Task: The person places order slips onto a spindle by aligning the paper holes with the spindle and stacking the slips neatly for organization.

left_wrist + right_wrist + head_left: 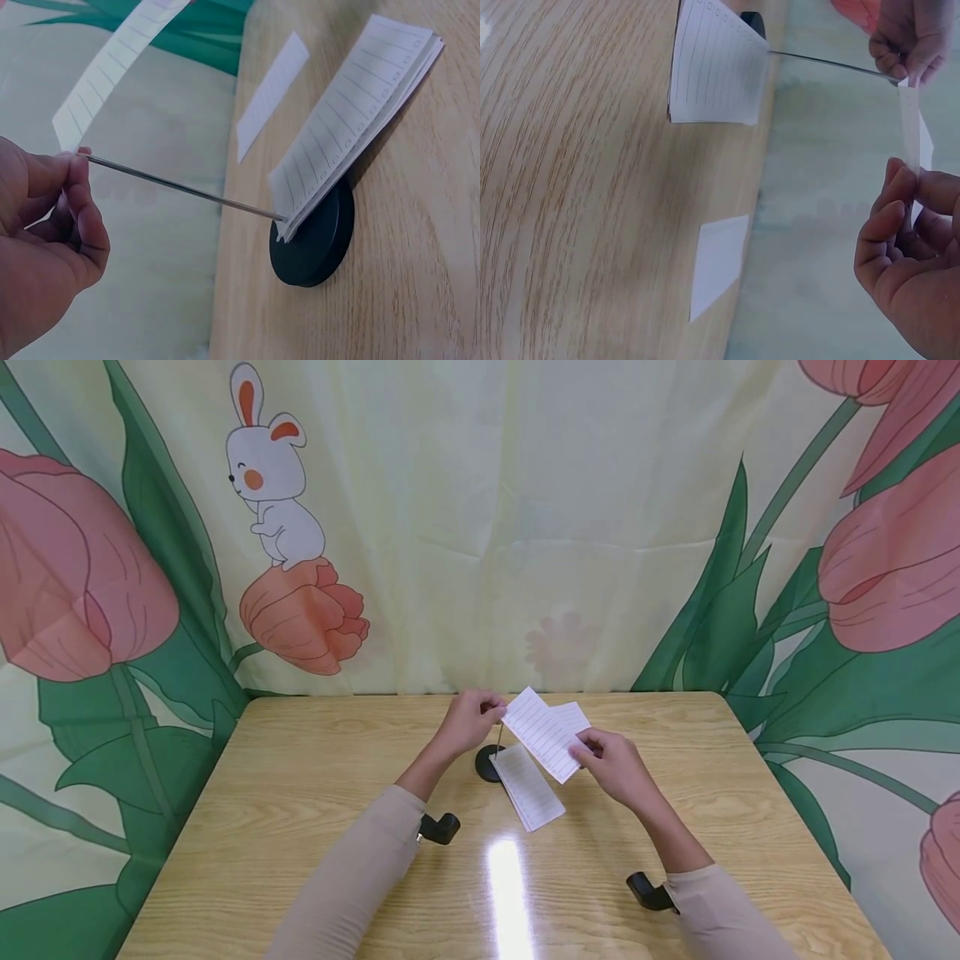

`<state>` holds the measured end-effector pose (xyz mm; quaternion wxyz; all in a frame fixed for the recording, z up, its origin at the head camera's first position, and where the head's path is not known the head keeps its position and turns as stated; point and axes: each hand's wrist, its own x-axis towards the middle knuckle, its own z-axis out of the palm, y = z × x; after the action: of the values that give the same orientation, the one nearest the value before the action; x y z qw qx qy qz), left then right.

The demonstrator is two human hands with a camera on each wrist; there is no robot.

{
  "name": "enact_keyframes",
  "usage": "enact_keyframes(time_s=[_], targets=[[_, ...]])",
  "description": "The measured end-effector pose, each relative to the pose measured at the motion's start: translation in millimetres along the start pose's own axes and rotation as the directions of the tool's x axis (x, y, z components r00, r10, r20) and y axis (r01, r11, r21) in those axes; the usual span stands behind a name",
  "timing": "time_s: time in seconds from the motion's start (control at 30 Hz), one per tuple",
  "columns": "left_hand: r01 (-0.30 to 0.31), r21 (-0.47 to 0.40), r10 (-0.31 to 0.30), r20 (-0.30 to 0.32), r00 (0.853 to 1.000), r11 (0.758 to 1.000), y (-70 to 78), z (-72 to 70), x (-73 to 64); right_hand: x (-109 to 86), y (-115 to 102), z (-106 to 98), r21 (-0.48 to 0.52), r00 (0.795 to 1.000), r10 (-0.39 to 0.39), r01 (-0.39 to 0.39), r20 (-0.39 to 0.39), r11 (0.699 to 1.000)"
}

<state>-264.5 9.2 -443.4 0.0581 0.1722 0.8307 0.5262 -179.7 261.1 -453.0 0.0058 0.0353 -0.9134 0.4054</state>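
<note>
A lined paper slip (543,735) hangs between both hands above the table. My left hand (467,722) pinches its corner at the upper end of a thin metal spike (180,184). My right hand (617,767) grips the slip's lower right end between thumb and fingers. The spike rises from a round black base (319,259). A stack of lined slips (349,112) is threaded low on the spike and leans over the base. Whether the spike tip pierces the held slip is hidden by the left fingers.
Another slip (720,262) lies on the wooden table (300,777) behind the held one, near the back edge. A curtain (480,527) printed with tulips and a rabbit hangs behind the table. Black wrist mounts (441,828) stick out at both sleeves.
</note>
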Motion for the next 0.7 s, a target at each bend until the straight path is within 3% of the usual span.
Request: enact_keyframes(time_s=[0.7], targets=[[0.071,-0.05,-0.071,0.01,0.997,0.996,-12.6,5.4,-1.5,-1.6,3,5,0.009,1.0,0.017,-0.017,0.014,1.0]])
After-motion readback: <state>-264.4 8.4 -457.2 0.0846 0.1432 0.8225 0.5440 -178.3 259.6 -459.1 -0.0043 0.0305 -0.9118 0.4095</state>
